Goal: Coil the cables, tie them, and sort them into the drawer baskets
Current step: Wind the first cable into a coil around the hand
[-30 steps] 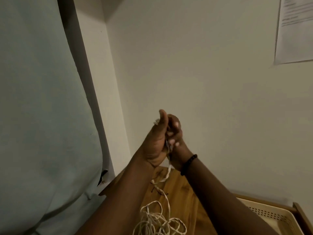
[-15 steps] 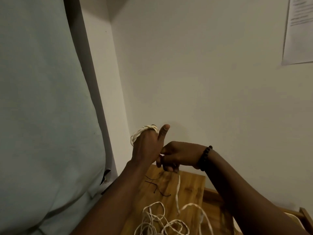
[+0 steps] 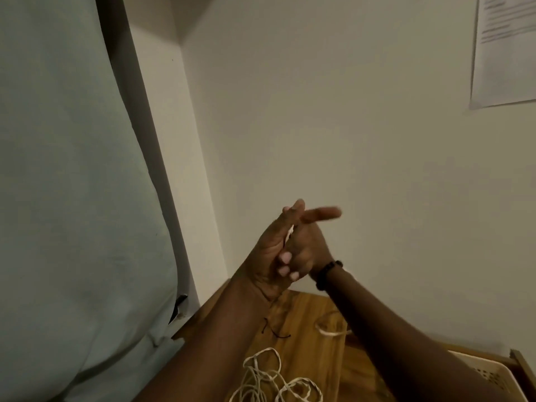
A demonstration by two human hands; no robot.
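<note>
both hands are raised together in front of the pale wall, above the far corner of the wooden bench (image 3: pixel 304 338). the left hand (image 3: pixel 269 256) stands upright with its thumb pointing up, and a short pale stretch of the cord (image 3: pixel 290 232) shows in the crease between thumb and palm; whether the cord is wound round its fingers cannot be told, since the far side of the hand is hidden. the right hand (image 3: pixel 307 248) lies against the left one, its index finger stretched out to the right and blurred, its other fingers curled with pale nails showing against the left palm. it looks to be pinching the cord, though the contact is mostly hidden. a dark beaded bracelet (image 3: pixel 327 272) sits on the right wrist.

most of the cord lies loose on the bench below, in tangled pale loops (image 3: pixel 272 378) near the bottom edge, with another single loop (image 3: pixel 330 329) beside the right forearm. a thin dark tie (image 3: pixel 275 332) lies on the wood between the forearms. at the lower right, a cream perforated basket (image 3: pixel 493 372) sits in a wooden frame. a sheet of paper (image 3: pixel 504 50) hangs on the wall at upper right, and a pale green cloth (image 3: pixel 72 198) fills the left side.
</note>
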